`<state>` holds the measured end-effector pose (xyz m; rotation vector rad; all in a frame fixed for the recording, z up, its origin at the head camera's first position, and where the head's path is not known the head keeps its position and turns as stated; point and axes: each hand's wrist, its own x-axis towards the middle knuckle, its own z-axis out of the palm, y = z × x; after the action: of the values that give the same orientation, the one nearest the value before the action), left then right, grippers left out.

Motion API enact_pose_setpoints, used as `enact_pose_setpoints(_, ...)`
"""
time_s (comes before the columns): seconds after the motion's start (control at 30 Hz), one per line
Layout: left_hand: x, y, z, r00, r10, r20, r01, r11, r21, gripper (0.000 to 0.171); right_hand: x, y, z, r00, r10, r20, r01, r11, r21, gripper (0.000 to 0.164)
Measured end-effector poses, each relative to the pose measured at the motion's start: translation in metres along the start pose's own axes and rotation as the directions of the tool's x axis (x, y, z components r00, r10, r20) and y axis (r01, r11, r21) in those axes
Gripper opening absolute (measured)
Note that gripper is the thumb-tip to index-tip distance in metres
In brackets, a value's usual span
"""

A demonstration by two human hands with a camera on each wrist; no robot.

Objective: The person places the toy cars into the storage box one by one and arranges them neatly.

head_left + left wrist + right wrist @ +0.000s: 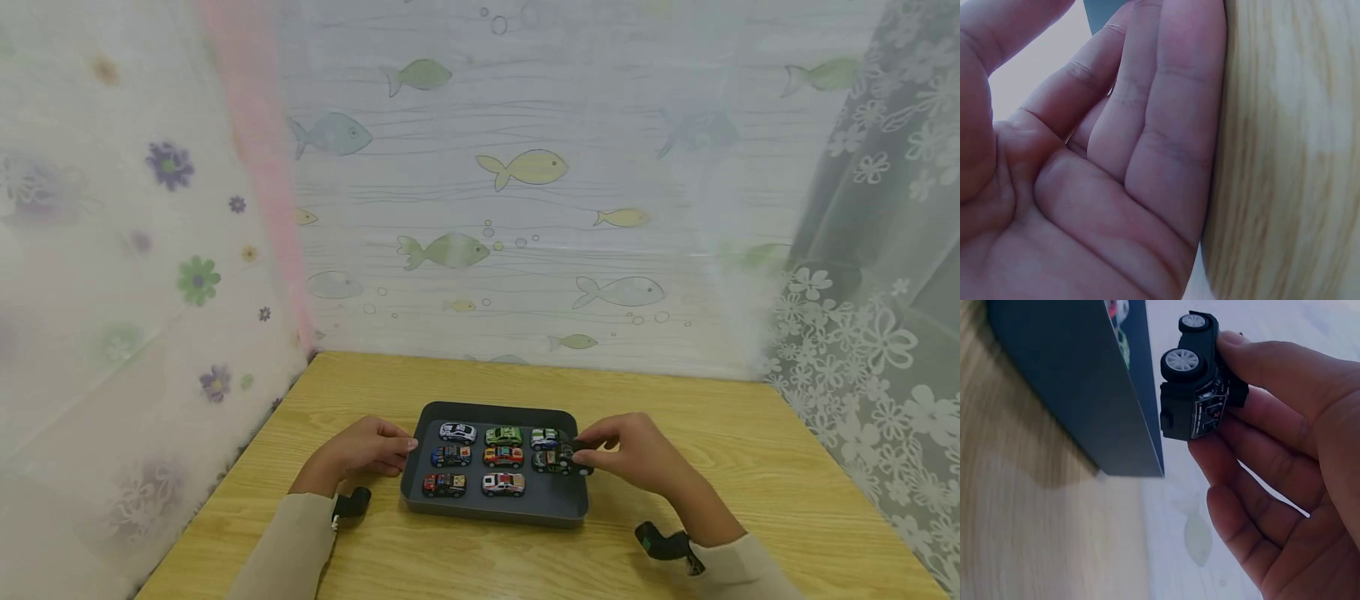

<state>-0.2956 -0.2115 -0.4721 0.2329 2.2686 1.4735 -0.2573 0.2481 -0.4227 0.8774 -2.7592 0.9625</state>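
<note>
My right hand (633,454) pinches a black toy car (1194,375) between thumb and fingers at the right rim of a dark grey tray (495,510). In the right wrist view the car is tilted, its pale wheels showing beside the tray wall. My left hand (367,450) is at the tray's left side, fingertips right at the rim; in the left wrist view its fingers are loosely extended, tips cut off. Inside the tray, near the held car, lie another dark toy car (547,461) and a white-and-green one (544,437).
Several more toy cars lie in rows in the tray, among them a green car (503,437), a red-orange car (503,457) and a white-and-red car (503,484). The tray rests on a wooden table (360,542), with a fish-patterned curtain (525,275) behind.
</note>
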Motion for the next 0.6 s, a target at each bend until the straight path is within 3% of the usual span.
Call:
enact_pose_setpoints(0.3, -0.001, 0.002, 0.002, 1.0, 0.005, 0.009, -0.005, 1.0, -0.006, 0.05, 0.002, -0.006, 0.019, 0.999, -0.034, 0.039, 0.034, 0.999, -0.001, 0.021)
enact_pose_setpoints(0.6, -0.004, 0.004, 0.002, 1.0, -0.011, -0.005, 0.011, 1.0, -0.005, 0.049, 0.007, -0.01, 0.028, 0.996, -0.012, 0.085, 0.013, 1.0, -0.011, 0.023)
